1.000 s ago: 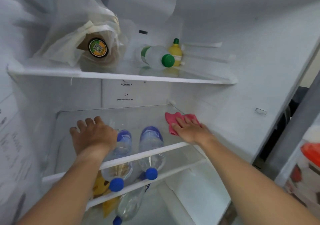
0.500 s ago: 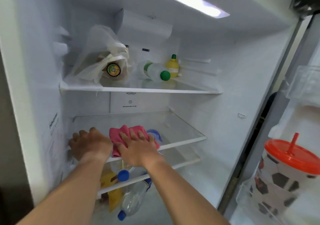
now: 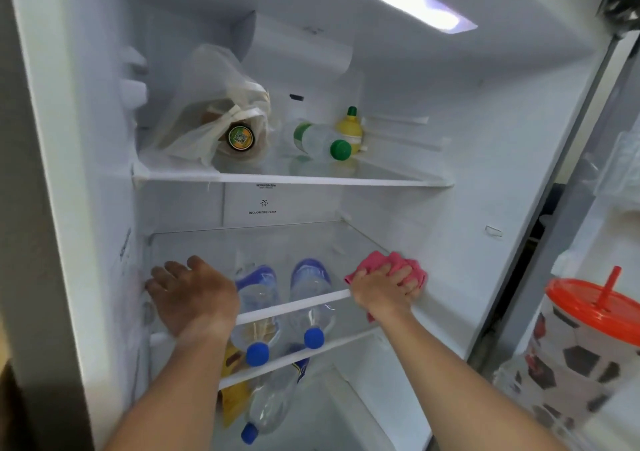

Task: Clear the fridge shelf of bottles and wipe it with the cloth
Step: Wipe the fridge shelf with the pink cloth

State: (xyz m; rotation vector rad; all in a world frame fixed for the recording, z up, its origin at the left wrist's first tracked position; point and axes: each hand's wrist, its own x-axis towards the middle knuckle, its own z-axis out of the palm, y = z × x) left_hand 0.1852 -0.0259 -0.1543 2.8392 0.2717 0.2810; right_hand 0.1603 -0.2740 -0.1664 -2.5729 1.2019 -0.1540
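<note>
right hand [image 3: 386, 286] clamped on cloth [image 3: 398, 267], shelf's [image 3: 294, 306] right edge | left hand [image 3: 192, 294] flat, fingers apart, gripping nothing | risk: I overshoot, cloth drops onto bottles [image 3: 311, 312] below

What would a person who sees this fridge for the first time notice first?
Probably the pink cloth, pressed under the right hand at the right end of the middle glass shelf. The left hand rests flat at the left end of that shelf, and blue-capped bottles show through the glass from the shelf below. At the far right, a cup with an orange lid stands in the door.
</note>
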